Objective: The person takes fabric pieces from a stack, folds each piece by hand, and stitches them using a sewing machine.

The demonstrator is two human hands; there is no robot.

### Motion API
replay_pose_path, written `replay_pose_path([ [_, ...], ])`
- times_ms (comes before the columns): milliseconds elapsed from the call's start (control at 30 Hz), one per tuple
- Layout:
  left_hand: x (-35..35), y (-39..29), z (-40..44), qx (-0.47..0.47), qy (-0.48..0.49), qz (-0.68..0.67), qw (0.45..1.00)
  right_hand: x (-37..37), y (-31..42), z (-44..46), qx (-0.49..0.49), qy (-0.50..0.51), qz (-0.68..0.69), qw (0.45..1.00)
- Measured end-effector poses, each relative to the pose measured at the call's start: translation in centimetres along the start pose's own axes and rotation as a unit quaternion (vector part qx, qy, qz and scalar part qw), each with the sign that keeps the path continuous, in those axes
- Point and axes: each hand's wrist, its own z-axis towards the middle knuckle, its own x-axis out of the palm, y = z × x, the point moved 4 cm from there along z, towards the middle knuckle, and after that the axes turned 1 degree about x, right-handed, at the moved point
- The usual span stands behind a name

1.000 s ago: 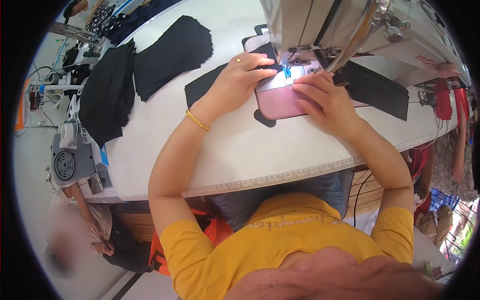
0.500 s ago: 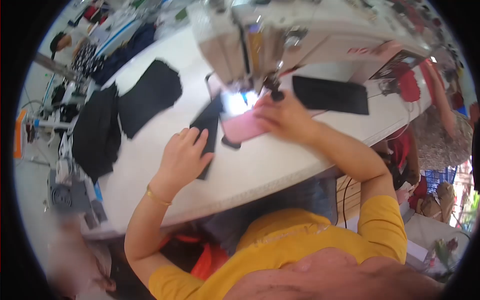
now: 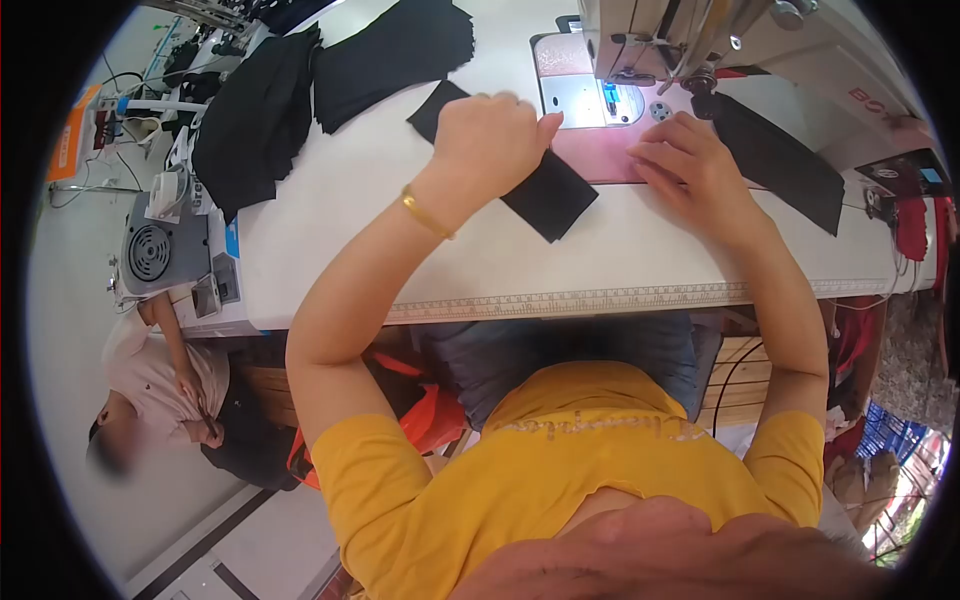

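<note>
black fabric strip lies slantwise on the tabletop, back from its ruled front edge and beside the pink plate. the left hand curls over the strip's middle; whether it grips cannot be told. the right hand, slack with fingers parted, is over the plate.

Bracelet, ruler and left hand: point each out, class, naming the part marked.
Bracelet (image 3: 423,214), head view: middle of the band.
Ruler (image 3: 600,298), head view: middle of its scale.
Left hand (image 3: 485,142), head view: back of the hand.

Pale floor with dark bands
</note>
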Motion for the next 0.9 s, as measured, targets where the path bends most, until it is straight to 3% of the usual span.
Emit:
replay_pose_path([
  [33, -0.8, 0.4, -0.4, 0.059, -0.153, -0.04, 0.986, 0.0, 0.0, 0.0, 0.0, -0.001, 0.001, 1.0],
  [67, -0.8, 0.7, -0.9, 0.144, -0.19, -0.117, 0.964, -0.1, -0.1, -0.1, 0.002, -0.001, 0.003, 1.0],
  [100, -0.1, 0.8, -1.0, 0.144, -0.188, -0.12, 0.964, -0.1, -0.1, -0.1, 0.006, 0.0, 0.004, 1.0],
  [167, 1.6, 0.3, -1.5, 0.23, -0.175, -0.132, 0.948, -0.1, -0.1, 0.0, 0.004, 0.005, 0.018, 1.0],
  [233, 2.0, -0.1, -0.4, 0.213, -0.165, -0.141, 0.953, 0.1, -0.4, -0.1, 0.008, 0.008, 0.015, 1.0],
  [300, 2.4, -0.2, 1.5, 0.114, -0.187, -0.06, 0.974, 0.2, -0.8, -0.3, 0.013, 0.011, 0.006, 1.0],
  [433, 2.2, -0.7, 2.6, 0.168, -0.254, -0.116, 0.945, 0.2, -0.8, -0.3, 0.011, 0.003, 0.008, 1.0],
  [533, 3.0, -1.3, 2.5, 0.227, -0.253, -0.18, 0.923, 0.5, -0.4, -0.2, 0.009, 0.017, -0.003, 1.0],
  [733, 3.0, -0.7, 2.6, 0.185, -0.221, -0.274, 0.918, 0.7, -0.2, -0.2, -0.001, 0.022, -0.034, 0.999],
  [900, 2.6, -1.0, 2.2, 0.193, -0.226, -0.249, 0.922, 1.1, 0.1, -0.2, -0.006, 0.035, -0.066, 0.997],
])
